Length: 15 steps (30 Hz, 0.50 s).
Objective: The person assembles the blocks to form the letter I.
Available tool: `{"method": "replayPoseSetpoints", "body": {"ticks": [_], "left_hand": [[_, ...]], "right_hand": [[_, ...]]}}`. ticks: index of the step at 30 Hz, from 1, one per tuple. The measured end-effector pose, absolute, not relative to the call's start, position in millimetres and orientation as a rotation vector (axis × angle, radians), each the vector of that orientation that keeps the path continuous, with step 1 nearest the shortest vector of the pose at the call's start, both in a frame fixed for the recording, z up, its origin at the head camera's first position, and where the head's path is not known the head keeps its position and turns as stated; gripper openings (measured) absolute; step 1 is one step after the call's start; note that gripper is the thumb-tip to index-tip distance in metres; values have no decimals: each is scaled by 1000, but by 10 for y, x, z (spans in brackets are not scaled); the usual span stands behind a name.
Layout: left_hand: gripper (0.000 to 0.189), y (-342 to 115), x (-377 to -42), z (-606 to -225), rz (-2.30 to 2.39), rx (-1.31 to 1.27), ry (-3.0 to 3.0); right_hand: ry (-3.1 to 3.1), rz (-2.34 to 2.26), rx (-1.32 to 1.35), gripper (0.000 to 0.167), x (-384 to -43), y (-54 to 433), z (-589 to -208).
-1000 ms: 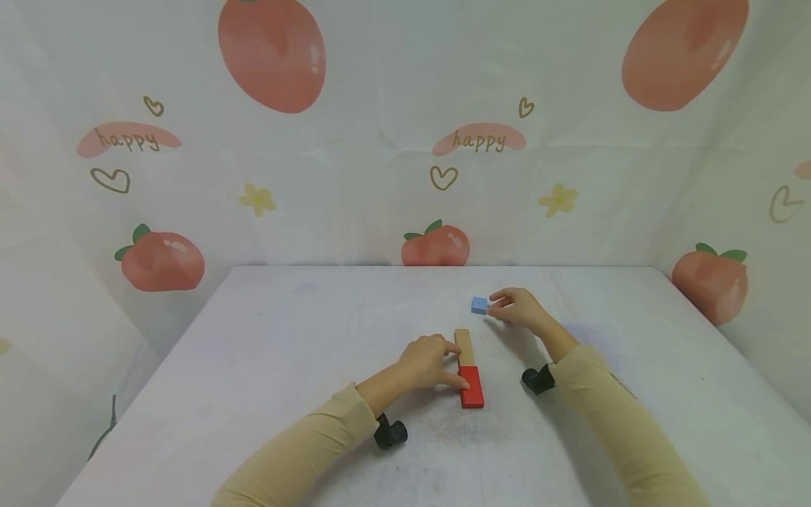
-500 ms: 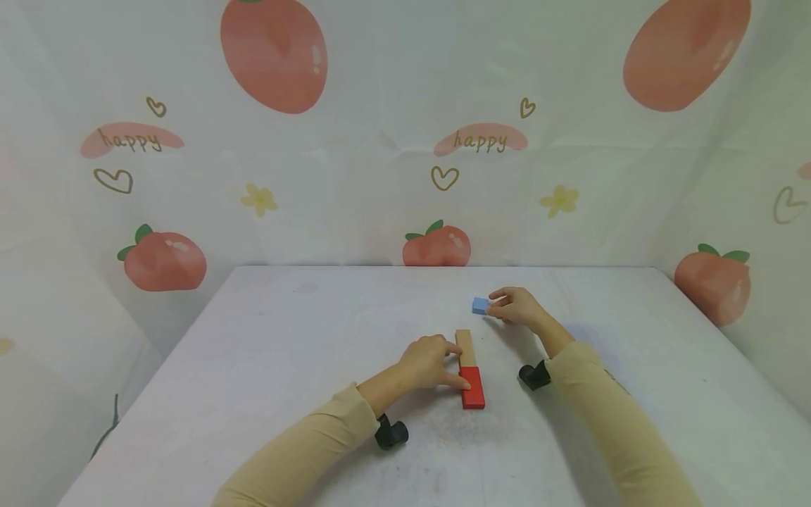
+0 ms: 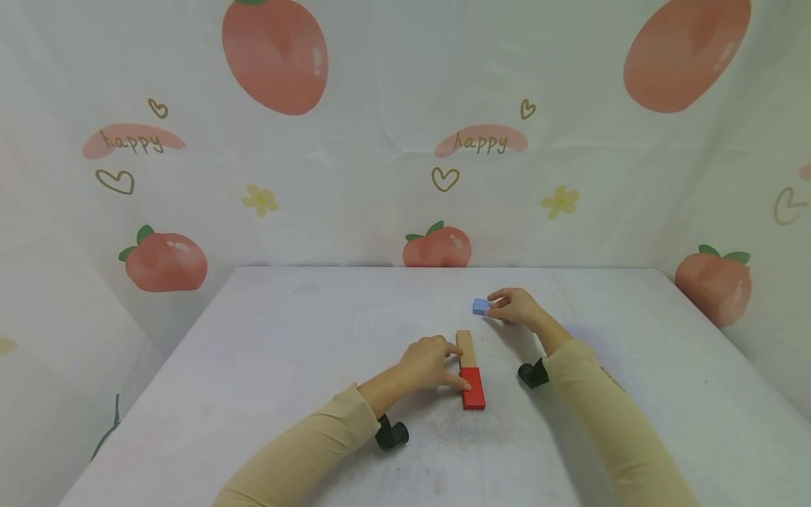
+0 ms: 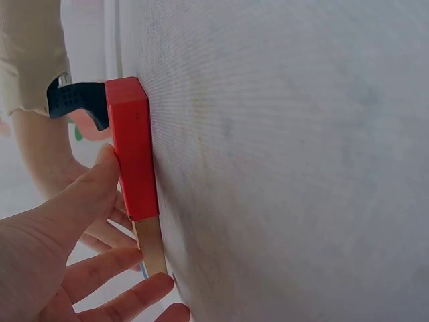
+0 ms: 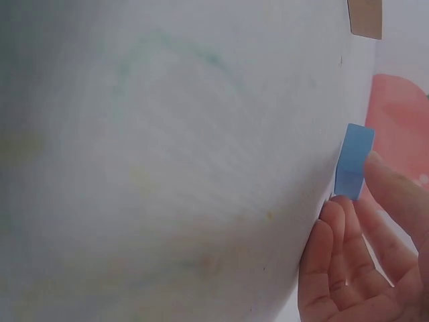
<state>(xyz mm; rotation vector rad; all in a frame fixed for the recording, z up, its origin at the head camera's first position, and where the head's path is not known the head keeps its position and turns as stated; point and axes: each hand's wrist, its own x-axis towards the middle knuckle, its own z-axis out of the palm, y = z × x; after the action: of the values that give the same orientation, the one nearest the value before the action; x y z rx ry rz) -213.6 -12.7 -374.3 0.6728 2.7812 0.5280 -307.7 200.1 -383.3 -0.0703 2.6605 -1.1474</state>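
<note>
On the table in the head view, a red block (image 3: 473, 389) lies end to end with a natural wood block (image 3: 465, 348), forming one line. My left hand (image 3: 426, 362) is at their left side, thumb on the red block and a fingertip at the wood one. In the left wrist view its thumb (image 4: 100, 174) meets the red block (image 4: 132, 151) and its fingers spread along the wood block (image 4: 151, 245). Farther back sits a small blue block (image 3: 481, 306). My right hand (image 3: 516, 308) touches its right side; the right wrist view shows the thumb at the blue block's (image 5: 354, 161) edge, fingertips by its end.
The white table (image 3: 317, 331) ends at a cloth backdrop (image 3: 355, 176) printed with peaches, hearts and flowers. A black wrist mount hangs under each sleeve, the left one (image 3: 391, 434) near the table's front and the right one (image 3: 533, 374) beside the red block.
The right forearm and its black mount have shifted slightly left. Both hands and the blocks keep practically the same places; the whole view has drifted a little.
</note>
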Motion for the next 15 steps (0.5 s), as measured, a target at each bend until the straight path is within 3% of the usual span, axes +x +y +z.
{"method": "replayPoseSetpoints", "body": {"ticks": [15], "left_hand": [[58, -131, -2144, -3755, 531, 690, 2786]], "right_hand": [[2687, -1114, -94, 44, -3097, 1993, -3844]]}}
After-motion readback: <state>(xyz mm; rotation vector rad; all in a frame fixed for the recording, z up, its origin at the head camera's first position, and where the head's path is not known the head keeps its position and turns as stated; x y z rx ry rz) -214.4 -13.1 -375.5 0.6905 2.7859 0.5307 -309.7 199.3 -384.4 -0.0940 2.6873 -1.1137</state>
